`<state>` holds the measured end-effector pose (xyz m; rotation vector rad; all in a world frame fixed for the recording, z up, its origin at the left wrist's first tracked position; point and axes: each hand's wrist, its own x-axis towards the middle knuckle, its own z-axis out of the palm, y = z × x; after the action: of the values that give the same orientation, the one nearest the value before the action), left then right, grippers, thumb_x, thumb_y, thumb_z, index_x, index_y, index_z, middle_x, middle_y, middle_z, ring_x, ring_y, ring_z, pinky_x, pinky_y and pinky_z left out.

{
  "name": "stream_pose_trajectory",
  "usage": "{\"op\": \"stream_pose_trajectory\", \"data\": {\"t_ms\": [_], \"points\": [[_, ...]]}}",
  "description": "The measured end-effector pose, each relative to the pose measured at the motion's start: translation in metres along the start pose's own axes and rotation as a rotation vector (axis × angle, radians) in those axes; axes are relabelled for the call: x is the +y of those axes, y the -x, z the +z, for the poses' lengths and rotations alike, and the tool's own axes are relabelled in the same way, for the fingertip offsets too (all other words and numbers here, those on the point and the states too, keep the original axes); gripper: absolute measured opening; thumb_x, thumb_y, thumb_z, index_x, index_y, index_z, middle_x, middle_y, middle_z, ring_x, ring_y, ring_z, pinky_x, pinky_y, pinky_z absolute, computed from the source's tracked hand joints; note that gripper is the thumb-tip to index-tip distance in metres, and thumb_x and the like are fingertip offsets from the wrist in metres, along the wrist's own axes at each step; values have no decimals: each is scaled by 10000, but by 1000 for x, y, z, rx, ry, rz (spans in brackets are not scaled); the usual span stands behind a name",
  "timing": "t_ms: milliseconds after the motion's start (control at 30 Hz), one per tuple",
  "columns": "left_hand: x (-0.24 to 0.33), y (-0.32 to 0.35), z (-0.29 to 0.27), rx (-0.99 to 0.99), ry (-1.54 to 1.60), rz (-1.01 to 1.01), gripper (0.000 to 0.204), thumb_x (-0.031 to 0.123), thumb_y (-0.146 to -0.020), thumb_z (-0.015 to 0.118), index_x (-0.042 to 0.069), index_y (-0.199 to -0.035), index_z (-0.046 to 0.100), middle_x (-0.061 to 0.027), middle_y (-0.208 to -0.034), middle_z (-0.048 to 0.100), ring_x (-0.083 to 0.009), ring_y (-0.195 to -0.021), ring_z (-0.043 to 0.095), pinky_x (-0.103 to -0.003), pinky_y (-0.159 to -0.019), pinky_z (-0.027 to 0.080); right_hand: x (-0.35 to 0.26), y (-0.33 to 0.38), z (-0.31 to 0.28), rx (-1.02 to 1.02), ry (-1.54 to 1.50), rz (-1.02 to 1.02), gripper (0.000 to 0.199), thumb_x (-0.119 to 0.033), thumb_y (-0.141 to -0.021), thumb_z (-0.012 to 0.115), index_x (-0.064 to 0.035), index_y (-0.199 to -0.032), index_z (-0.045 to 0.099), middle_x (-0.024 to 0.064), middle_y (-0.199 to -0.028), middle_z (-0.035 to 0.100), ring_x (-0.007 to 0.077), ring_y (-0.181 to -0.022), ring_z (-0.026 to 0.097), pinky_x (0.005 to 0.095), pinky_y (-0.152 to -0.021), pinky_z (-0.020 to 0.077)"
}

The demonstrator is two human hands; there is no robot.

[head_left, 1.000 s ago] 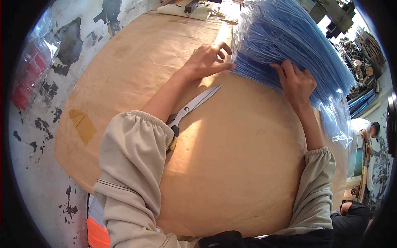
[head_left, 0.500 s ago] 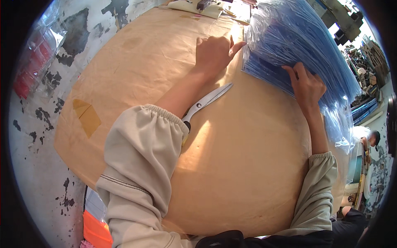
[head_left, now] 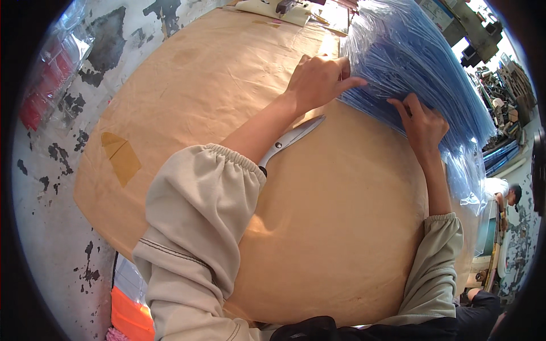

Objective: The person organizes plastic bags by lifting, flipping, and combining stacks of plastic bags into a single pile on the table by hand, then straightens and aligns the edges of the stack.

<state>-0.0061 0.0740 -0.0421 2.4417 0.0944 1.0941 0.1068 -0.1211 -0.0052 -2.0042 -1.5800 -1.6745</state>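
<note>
A thick stack of thin, clear bluish plastic sheets (head_left: 421,62) lies at the far right of the table, its near edge slanting toward me. My left hand (head_left: 321,82) is at the stack's left corner; its thumb stretches over the sheets, apart from the bent fingers, which look empty. Farther right, my right hand (head_left: 424,122) is bent at the near edge, thumb and fingers closed on the plastic; the fingertips are partly hidden. Silver-bladed scissors (head_left: 293,136) lie beside my left forearm, their handles mostly covered by the sleeve.
Tan sheeting covers the big table (head_left: 330,227), with a piece of brown tape (head_left: 120,159) at left. A machine part (head_left: 287,5) stands at the far edge. Red items in clear plastic (head_left: 51,85) hang by the peeling wall. Another person (head_left: 500,190) is at far right.
My left hand has moved right and slightly toward me, bringing its thumb over the plastic stack. My right hand has stayed nearly in place.
</note>
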Motion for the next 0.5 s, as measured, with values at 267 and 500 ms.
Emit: {"op": "stream_pose_trajectory", "data": {"t_ms": [267, 500], "points": [[9, 1, 9, 90, 203, -192, 369, 406, -804, 543, 69, -699, 649, -32, -610, 626, -201, -579, 581, -322, -649, 437, -10, 12, 5, 21, -90, -168, 204, -288, -745, 663, -109, -740, 567, -8, -516, 521, 103, -419, 492, 235, -430, 355], [17, -7, 2, 99, 229, -211, 351, 428, -776, 552, 102, -673, 632, 24, -601, 624, -185, -671, 589, -384, -768, 344, -28, 24, 8, -127, -262, -236, 255, -155, -768, 622, -81, -1012, 605, -6, -525, 480, 122, -442, 490, 250, -438, 367]]}}
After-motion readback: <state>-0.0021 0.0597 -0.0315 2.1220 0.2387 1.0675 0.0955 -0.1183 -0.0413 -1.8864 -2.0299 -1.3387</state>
